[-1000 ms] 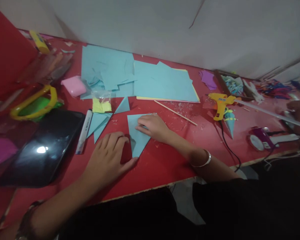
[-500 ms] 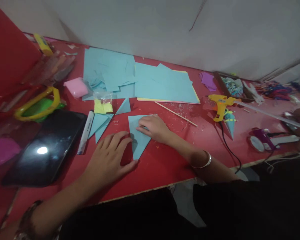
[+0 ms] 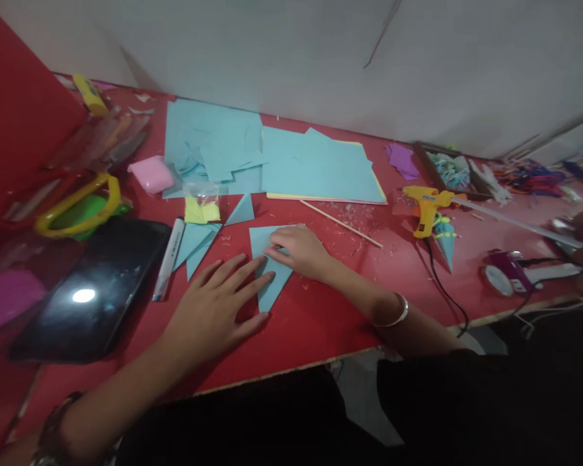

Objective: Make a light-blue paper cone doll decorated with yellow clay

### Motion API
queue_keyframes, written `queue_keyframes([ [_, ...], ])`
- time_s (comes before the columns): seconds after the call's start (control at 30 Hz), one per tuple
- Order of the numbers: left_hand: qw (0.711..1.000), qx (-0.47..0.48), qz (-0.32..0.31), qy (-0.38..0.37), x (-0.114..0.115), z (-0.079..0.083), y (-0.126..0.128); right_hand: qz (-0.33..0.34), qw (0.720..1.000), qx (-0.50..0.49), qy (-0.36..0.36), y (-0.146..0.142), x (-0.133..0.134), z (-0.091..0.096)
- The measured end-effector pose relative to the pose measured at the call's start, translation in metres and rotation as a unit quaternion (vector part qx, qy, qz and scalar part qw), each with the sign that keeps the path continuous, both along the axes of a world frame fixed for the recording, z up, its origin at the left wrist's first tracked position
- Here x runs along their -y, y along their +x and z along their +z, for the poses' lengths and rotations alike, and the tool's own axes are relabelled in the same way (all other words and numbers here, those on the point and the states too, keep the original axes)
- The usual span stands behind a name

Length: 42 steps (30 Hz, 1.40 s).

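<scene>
A light blue piece of paper (image 3: 271, 292), tapering to a point at the near end, lies flat on the red table. My left hand (image 3: 218, 296) is open with fingers spread, its fingertips resting on the paper's left edge. Over the paper's upper right part, my right hand (image 3: 301, 251) is closed, thumb and curled fingers against the sheet; its exact hold is partly hidden. Left of the paper are cut blue triangles (image 3: 201, 244), a single blue triangle (image 3: 243, 210), a marker (image 3: 169, 259) and a packet of yellow material (image 3: 202, 208).
Blue sheets (image 3: 320, 162) lie at the back, with a thin stick (image 3: 340, 223) before them. To the right are a yellow glue gun (image 3: 425, 210), a blue paper cone (image 3: 445, 249) and a purple device (image 3: 508, 272). A dark tablet-like slab (image 3: 90, 291) lies left.
My left hand's fingers have spread and reached a little to the right, onto the paper. My right hand stays in about the same place. The view has shifted slightly.
</scene>
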<state>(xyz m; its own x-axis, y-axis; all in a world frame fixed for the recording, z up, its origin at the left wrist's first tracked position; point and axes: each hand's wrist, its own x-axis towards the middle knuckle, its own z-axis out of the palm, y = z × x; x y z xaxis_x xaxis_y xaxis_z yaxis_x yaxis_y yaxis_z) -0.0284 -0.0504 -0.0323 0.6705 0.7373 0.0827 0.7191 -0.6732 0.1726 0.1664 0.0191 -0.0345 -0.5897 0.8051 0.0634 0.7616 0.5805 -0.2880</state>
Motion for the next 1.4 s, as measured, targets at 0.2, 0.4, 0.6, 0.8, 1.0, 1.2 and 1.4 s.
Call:
queue_keyframes([
  [0.2,1.000,-0.011,-0.013,-0.007,-0.003,0.001,-0.001,-0.003,0.999,-0.044,0.013,0.004,0.003,0.005],
  [0.4,0.999,-0.010,-0.029,-0.011,-0.009,0.000,-0.003,0.035,0.994,-0.094,0.048,0.016,0.025,0.018],
  [0.6,0.999,0.011,-0.037,-0.007,-0.015,-0.004,-0.004,0.125,0.990,-0.030,0.061,0.026,0.062,0.028],
  [0.8,0.999,0.023,-0.039,-0.022,-0.016,-0.005,-0.005,0.185,0.982,0.022,0.043,0.028,0.074,0.021],
  [1.0,0.998,0.043,-0.039,-0.023,-0.015,-0.005,-0.005,0.154,0.984,0.039,0.076,0.043,0.066,0.014],
  [1.2,0.999,0.021,-0.035,-0.034,-0.015,-0.003,-0.005,0.086,0.993,0.061,0.054,0.062,0.053,0.016],
  [1.4,0.999,0.008,-0.031,-0.034,-0.015,-0.002,-0.005,0.027,0.997,0.055,0.041,0.077,0.041,0.020],
])
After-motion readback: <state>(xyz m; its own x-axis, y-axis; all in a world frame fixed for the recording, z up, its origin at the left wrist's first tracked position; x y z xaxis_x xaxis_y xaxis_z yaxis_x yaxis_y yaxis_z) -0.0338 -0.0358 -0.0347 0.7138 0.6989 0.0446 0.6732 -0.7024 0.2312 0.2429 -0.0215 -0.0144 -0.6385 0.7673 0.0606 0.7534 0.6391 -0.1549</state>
